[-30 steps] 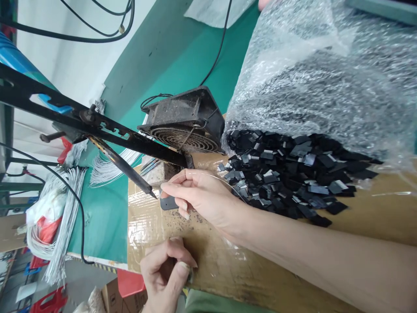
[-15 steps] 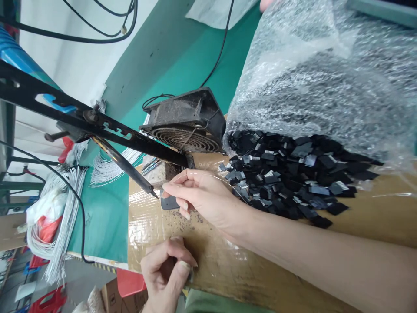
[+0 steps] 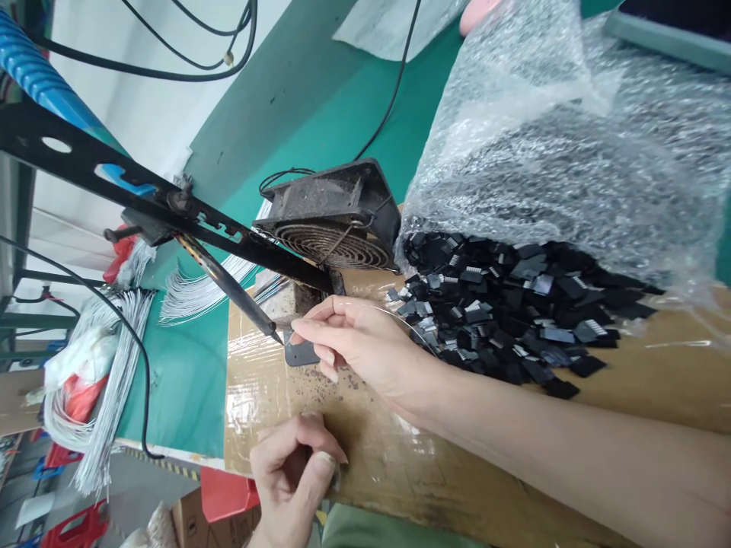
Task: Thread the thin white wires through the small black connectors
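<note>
My right hand (image 3: 354, 335) reaches in from the right, thumb and fingertips pinched on a thin pale wire (image 3: 394, 312) that arcs back over the hand. Its fingertips are just beside the tip of a soldering iron (image 3: 228, 285), which is clamped at a slant on a black slotted metal bar (image 3: 222, 237). Under the fingers, a small dark flat plate (image 3: 301, 353) lies partly covered. Lower down, my left hand (image 3: 297, 464) is closed, with thumb and forefinger drawn together near the table edge; what it holds is hidden.
A dirty black fan (image 3: 336, 205) stands behind my right hand. Many small black connector pieces (image 3: 502, 304) spill from a bubble-wrap bag (image 3: 548, 152) on the right. Bundles of white wires (image 3: 117, 365) lie at left on the green mat (image 3: 177, 388). Dark crumbs dot the brown work surface (image 3: 256, 411).
The whole view has shifted slightly. Both hands keep nearly the same pose, and the right fingertips stay close to the iron's tip.
</note>
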`<state>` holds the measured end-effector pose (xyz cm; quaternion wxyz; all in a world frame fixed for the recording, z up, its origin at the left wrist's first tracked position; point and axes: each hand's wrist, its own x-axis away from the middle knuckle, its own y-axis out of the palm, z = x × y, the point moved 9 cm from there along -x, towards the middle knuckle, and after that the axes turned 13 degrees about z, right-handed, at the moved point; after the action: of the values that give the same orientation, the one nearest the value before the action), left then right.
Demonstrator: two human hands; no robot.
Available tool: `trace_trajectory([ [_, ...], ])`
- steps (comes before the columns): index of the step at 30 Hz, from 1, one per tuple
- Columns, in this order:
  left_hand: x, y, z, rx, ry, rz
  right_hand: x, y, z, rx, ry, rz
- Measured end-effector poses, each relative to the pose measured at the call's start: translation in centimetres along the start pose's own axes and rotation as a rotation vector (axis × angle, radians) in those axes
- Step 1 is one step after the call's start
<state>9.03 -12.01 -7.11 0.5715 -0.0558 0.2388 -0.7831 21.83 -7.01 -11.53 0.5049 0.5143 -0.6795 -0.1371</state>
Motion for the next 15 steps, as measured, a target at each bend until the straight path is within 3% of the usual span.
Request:
trace_trajectory([
  [15, -0.18, 0.06, 0.30, -0.018, 0.009, -0.001, 0.00, -0.11, -0.09, -0.005, 0.005, 0.009],
])
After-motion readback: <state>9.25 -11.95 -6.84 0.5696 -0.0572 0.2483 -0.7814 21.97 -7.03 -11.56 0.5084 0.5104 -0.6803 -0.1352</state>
